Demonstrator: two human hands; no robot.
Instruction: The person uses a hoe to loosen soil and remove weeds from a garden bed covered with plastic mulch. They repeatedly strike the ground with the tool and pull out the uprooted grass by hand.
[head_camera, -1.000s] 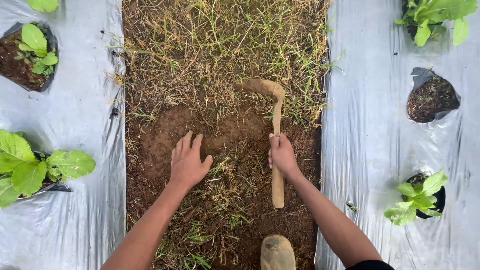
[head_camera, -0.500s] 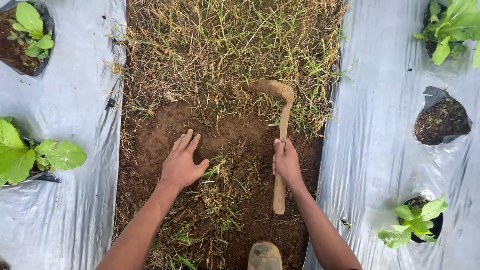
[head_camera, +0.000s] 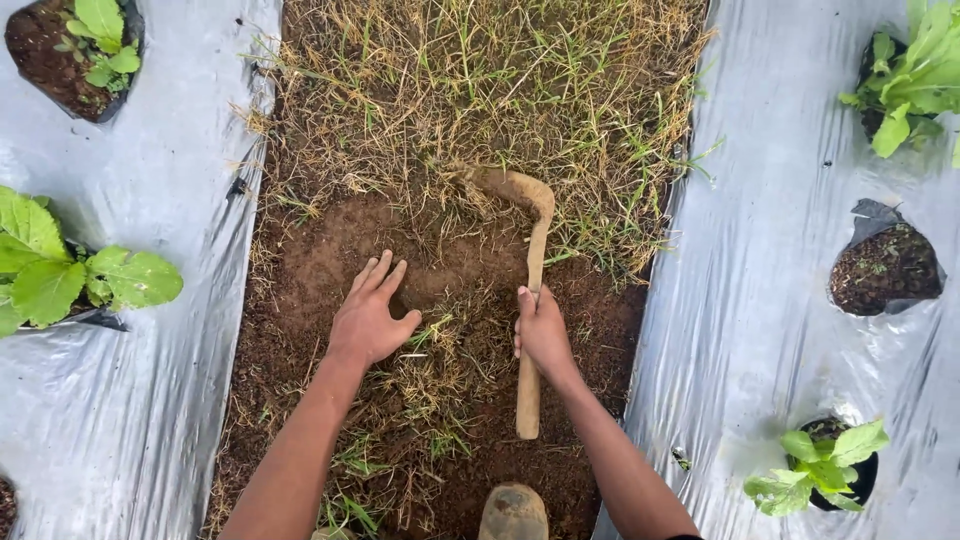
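Gripping sickle (head_camera: 529, 260), right hand (head_camera: 541, 330) (blade grass-deep).

Ground: a strip of brown soil (head_camera: 330, 260), scraped bare at centre, with dry grass (head_camera: 470, 90) beyond. Silver plastic mulch sheeting (head_camera: 770, 250) covers both sides; loose grass clippings (head_camera: 440, 370) lie on the soil.
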